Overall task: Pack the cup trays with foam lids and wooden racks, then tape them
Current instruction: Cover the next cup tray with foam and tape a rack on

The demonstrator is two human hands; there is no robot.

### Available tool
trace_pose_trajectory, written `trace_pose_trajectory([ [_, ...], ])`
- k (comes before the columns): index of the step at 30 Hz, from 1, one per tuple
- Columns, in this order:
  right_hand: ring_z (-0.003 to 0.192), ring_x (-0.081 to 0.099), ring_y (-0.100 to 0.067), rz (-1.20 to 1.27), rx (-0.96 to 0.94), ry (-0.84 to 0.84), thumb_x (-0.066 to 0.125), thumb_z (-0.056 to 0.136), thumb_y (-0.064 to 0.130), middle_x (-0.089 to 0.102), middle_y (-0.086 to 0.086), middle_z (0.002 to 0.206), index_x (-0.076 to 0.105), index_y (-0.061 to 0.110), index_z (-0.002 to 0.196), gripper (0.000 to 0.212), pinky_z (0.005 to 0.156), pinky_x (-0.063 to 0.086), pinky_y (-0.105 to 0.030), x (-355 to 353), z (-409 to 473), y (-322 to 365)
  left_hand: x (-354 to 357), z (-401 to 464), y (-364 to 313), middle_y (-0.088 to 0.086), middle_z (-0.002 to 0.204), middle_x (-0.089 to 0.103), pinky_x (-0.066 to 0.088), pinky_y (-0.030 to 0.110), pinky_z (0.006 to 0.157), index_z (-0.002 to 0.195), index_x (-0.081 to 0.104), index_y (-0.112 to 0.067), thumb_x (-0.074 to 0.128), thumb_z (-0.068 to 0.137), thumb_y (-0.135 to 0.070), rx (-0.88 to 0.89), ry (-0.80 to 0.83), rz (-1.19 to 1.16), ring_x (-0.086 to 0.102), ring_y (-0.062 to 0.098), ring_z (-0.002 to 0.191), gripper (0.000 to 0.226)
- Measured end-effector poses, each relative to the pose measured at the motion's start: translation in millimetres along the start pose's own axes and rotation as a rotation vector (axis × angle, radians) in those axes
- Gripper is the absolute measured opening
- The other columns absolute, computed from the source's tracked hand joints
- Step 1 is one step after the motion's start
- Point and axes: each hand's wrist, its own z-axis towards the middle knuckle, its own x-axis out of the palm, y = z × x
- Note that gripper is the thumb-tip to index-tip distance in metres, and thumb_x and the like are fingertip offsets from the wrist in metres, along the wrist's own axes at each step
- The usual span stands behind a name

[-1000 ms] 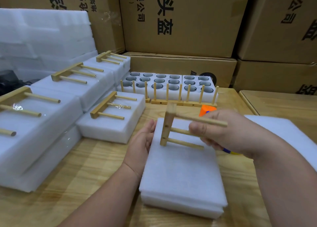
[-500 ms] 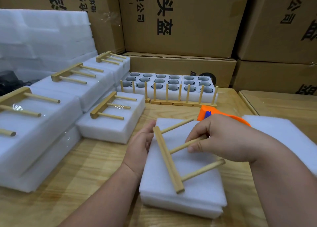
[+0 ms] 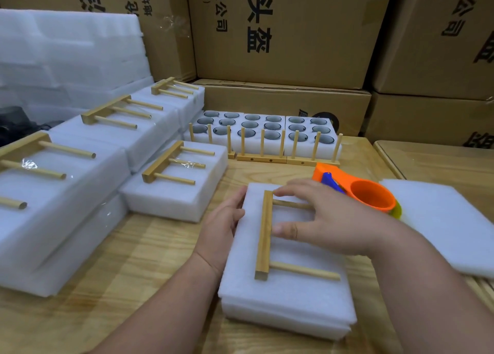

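A white foam-covered tray (image 3: 288, 297) lies on the wooden table in front of me. A wooden rack (image 3: 264, 236) with three pegs lies flat on its foam lid, bar to the left. My right hand (image 3: 320, 220) rests over the rack, fingertips on the bar's far end and thumb on the middle peg. My left hand (image 3: 226, 225) presses flat against the tray's left side. An orange tape dispenser (image 3: 366, 190) sits just behind my right hand. Open cup trays (image 3: 267, 131) with dark cups stand at the back, with upright racks (image 3: 283, 153) in front of them.
Several packed foam trays (image 3: 176, 188) with racks taped on top are stacked at the left. A loose foam sheet (image 3: 441, 225) lies at the right. Cardboard boxes (image 3: 280, 33) wall the back. A pile of foam sheets (image 3: 66, 51) stands at the far left.
My right hand has brought the rack down from upright and turned it until it lies flat and square on the foam lid. My left hand has stayed at the tray's side.
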Motion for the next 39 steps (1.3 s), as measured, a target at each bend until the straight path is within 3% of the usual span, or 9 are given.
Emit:
trace_pose_trajectory([
  [5, 0.154, 0.003, -0.001, -0.120, -0.005, 0.076, 0.060, 0.082, 0.074, 0.007, 0.026, 0.167, 0.023, 0.054, 0.154, 0.083, 0.127, 0.007, -0.040, 4.0, 4.1, -3.4, -1.6, 0.1, 2.2, -0.002, 0.135, 0.065, 0.049, 0.033, 0.099, 0.144, 0.053, -0.020, 0.027, 0.094, 0.006, -0.035, -0.052, 0.037, 0.061, 0.016, 0.123, 0.062],
  [8, 0.153, 0.006, -0.001, -0.069, 0.014, 0.085, 0.063, 0.083, 0.071, 0.008, 0.029, 0.165, 0.029, 0.051, 0.153, 0.081, 0.127, 0.011, -0.036, 1.1, 3.6, -8.4, -2.3, -0.7, 1.6, -0.001, 0.143, 0.060, 0.044, 0.036, 0.107, 0.150, 0.048, -0.018, 0.028, 0.095, 0.006, -0.041, -0.078, 0.075, 0.056, 0.017, 0.131, 0.063],
  [14, 0.147, 0.023, 0.001, -0.077, 0.032, 0.070, 0.068, 0.079, 0.071, 0.019, 0.028, 0.162, 0.038, 0.046, 0.149, 0.080, 0.115, 0.026, -0.023, -4.4, 0.4, -8.3, -0.4, -1.3, 0.6, -0.004, 0.139, 0.062, 0.051, 0.029, 0.092, 0.149, 0.047, -0.020, 0.027, 0.095, 0.008, -0.061, -0.081, 0.065, 0.061, 0.014, 0.123, 0.064],
  [18, 0.112, 0.052, 0.005, 0.072, 0.058, -0.242, 0.064, 0.079, 0.071, 0.055, 0.032, 0.125, 0.061, 0.049, 0.122, 0.049, 0.082, 0.043, -0.019, -17.2, -5.2, -12.0, -0.8, -2.1, 1.7, 0.001, 0.143, 0.060, 0.048, 0.035, 0.097, 0.150, 0.048, -0.020, 0.027, 0.095, 0.008, -0.103, -0.086, 0.003, 0.056, 0.024, 0.130, 0.065],
  [21, 0.104, 0.062, -0.012, 0.038, 0.202, -0.587, 0.063, 0.090, 0.055, 0.067, 0.015, 0.108, 0.070, 0.030, 0.110, 0.032, 0.077, 0.049, -0.029, -28.4, -2.4, -24.4, -0.6, -2.3, 1.2, -0.001, 0.136, 0.065, 0.051, 0.035, 0.092, 0.147, 0.052, -0.021, 0.028, 0.094, 0.006, -0.113, -0.094, -0.004, 0.062, 0.021, 0.122, 0.064],
  [24, 0.076, 0.062, -0.028, -0.114, 0.494, -0.475, 0.062, 0.090, 0.055, 0.068, -0.009, 0.082, 0.070, 0.003, 0.095, 0.053, 0.066, 0.051, -0.036, -30.8, -0.1, -41.8, 0.6, -2.5, -1.1, -0.009, 0.122, 0.072, 0.055, 0.028, 0.079, 0.146, 0.053, -0.021, 0.028, 0.094, 0.006, -0.112, -0.099, 0.007, 0.069, 0.011, 0.106, 0.063],
  [27, 0.057, 0.048, -0.022, -0.186, 0.595, -0.342, 0.063, 0.088, 0.061, 0.052, -0.004, 0.062, 0.055, 0.008, 0.070, 0.057, 0.052, 0.032, -0.030, -19.3, 5.1, -51.8, -0.1, -2.3, -1.2, -0.011, 0.113, 0.076, 0.057, 0.023, 0.071, 0.146, 0.052, -0.020, 0.026, 0.094, 0.007, -0.103, -0.092, 0.011, 0.073, 0.008, 0.097, 0.064],
  [34, 0.065, 0.053, -0.017, -0.193, 0.535, -0.384, 0.047, 0.094, 0.063, 0.057, 0.001, 0.067, 0.048, 0.027, 0.071, 0.043, 0.062, 0.035, -0.033, -9.8, 14.0, -60.5, -1.3, -3.5, 2.0, -0.005, 0.140, 0.062, 0.053, 0.032, 0.084, 0.152, 0.047, -0.022, 0.027, 0.095, 0.005, -0.124, -0.090, -0.001, 0.063, 0.016, 0.121, 0.066],
  [39, 0.076, 0.054, -0.016, -0.300, 0.549, -0.329, 0.052, 0.089, 0.045, 0.059, 0.006, 0.078, 0.050, 0.025, 0.079, 0.022, 0.081, 0.035, -0.038, -7.8, 17.0, -69.8, -4.4, -1.3, 5.5, -0.013, 0.126, 0.071, 0.056, 0.028, 0.077, 0.148, 0.051, -0.027, 0.028, 0.094, 0.004, -0.115, -0.091, 0.006, 0.070, 0.010, 0.111, 0.066],
])
